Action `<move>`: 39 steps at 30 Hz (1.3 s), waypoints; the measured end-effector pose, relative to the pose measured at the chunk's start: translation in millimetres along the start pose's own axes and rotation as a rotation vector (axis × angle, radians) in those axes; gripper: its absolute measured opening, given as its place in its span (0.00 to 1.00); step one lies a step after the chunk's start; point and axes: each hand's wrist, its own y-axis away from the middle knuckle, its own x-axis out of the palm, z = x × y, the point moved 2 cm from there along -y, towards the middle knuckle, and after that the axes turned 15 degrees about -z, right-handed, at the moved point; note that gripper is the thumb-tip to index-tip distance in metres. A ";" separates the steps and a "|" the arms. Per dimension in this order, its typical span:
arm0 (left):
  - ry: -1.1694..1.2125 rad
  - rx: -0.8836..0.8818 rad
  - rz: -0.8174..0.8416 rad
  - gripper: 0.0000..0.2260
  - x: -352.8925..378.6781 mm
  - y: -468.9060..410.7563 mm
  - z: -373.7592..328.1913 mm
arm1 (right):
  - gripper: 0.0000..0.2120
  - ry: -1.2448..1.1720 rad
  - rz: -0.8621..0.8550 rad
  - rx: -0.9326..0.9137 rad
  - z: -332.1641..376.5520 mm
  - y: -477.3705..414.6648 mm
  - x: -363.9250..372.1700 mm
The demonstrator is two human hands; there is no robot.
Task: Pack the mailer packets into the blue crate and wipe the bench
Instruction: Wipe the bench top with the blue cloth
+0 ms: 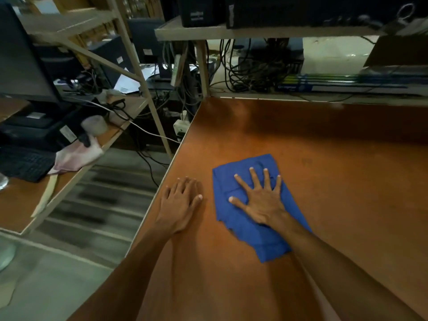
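1. Right hand (259, 200) lies flat, fingers spread wide, pressing the blue cloth (250, 209) onto the brown worktop (324, 170) near its left edge.
2. Left hand (180, 200) rests flat just beside the cloth – holds nothing.
3. Crate and mailer packets not in view.
4. Wiping step, I judge: keep palm pressure even, overlap the strokes, brace with left.

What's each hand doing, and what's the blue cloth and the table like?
right hand: open, fingers spread, pressing on the blue cloth
left hand: open, flat on the bench, holding nothing
blue cloth: lying flat on the bench under the right hand
bench: carrying the cloth and both hands
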 end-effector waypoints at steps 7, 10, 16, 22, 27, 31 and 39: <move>0.011 0.022 -0.030 0.33 29.1 -81.4 41.5 | 0.29 0.012 0.024 0.149 5.3 -95.6 16.9; 0.046 0.069 -0.032 0.35 43.0 -102.4 42.7 | 0.28 0.010 -0.005 -0.015 27.8 -125.9 30.6; 0.031 0.068 -0.108 0.31 49.2 -104.7 43.4 | 0.31 0.029 -0.030 0.189 38.1 -213.7 45.1; 0.031 0.063 -0.095 0.32 49.1 -107.6 43.8 | 0.34 -0.028 -0.005 -0.111 42.4 -271.1 57.0; 0.049 0.058 -0.096 0.31 49.2 -106.6 45.3 | 0.33 0.000 -0.040 0.271 -2.9 -271.6 43.9; 0.039 0.066 -0.102 0.31 49.3 -107.4 45.2 | 0.29 -0.005 -0.016 -0.102 11.1 -196.4 36.9; 0.043 0.060 -0.091 0.32 48.5 -104.9 43.5 | 0.33 0.131 -0.045 0.399 -80.7 -122.9 9.7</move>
